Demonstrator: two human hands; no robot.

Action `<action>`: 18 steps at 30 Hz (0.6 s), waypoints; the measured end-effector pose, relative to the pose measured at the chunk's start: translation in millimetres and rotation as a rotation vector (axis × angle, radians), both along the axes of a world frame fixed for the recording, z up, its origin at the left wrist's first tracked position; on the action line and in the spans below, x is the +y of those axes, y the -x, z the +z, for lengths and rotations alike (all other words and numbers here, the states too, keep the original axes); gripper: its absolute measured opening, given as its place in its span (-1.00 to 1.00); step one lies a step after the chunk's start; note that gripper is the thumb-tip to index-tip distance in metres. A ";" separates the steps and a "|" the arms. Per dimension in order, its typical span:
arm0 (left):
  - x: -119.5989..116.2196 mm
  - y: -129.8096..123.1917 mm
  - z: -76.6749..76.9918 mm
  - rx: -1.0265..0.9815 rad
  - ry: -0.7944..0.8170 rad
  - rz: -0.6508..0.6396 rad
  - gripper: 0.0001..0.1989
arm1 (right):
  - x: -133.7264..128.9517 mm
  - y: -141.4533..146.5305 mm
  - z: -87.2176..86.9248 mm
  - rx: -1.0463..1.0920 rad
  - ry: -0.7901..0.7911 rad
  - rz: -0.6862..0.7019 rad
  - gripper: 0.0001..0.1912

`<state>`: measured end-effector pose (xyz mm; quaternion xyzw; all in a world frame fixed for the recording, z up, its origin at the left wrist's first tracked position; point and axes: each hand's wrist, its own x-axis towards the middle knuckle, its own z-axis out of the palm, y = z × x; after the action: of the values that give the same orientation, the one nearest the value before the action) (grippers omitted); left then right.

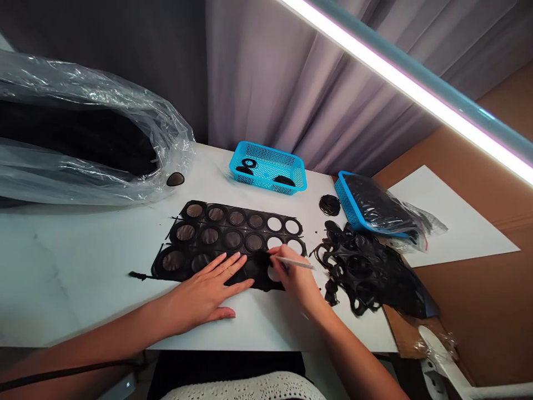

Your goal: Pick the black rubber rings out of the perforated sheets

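A black rubber sheet [245,223] moulded with rows of rings lies flat on the table. Several of its rings frame brownish thin discs, while a few at the right show white through them. My left hand [214,283] is spread palm down over the lower row, fingers apart, pressing on the sheet. Pinched in my right hand [293,272] is a slim pale tool [296,262], its working tip hidden against the sheet by my fingers. That hand rests at the sheet's lower right, over the ring openings there.
A blue basket [270,186] with black rings stands behind the sheet. To the right are a stack of thin rings [330,205], a heap of black scraps [362,272] and another blue basket [348,203] with a bag. A plastic bag [175,133] of black material lies left, near a loose disc [175,179].
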<state>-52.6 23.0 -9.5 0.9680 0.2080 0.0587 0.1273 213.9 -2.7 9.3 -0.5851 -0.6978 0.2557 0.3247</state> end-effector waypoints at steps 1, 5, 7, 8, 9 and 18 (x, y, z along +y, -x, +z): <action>-0.7 3.5 -2.9 -0.012 0.001 0.004 -0.32 | -0.8 9.0 -4.4 0.032 0.028 0.074 -0.91; -4.7 6.7 -12.8 -0.052 0.004 0.023 -0.34 | -3.2 24.2 -13.4 0.110 0.072 0.253 -0.89; -5.9 5.4 -14.5 -0.050 0.004 0.025 -0.33 | -3.8 23.8 -11.7 0.151 0.094 0.274 -0.84; -6.2 4.9 -14.7 -0.048 0.001 0.026 -0.33 | -4.1 23.2 -10.2 0.172 0.114 0.271 -0.82; -6.4 4.6 -14.6 -0.046 -0.003 0.025 -0.32 | -4.2 22.8 -8.8 0.190 0.130 0.266 -0.81; -7.3 4.7 -13.2 -0.077 -0.037 0.020 -0.35 | -5.0 26.0 -12.9 0.132 0.093 0.270 -0.81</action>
<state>-57.2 15.7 -22.7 0.9651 0.2116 0.1010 0.1165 187.9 -7.7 -3.6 -0.4823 -0.7348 0.3669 0.3048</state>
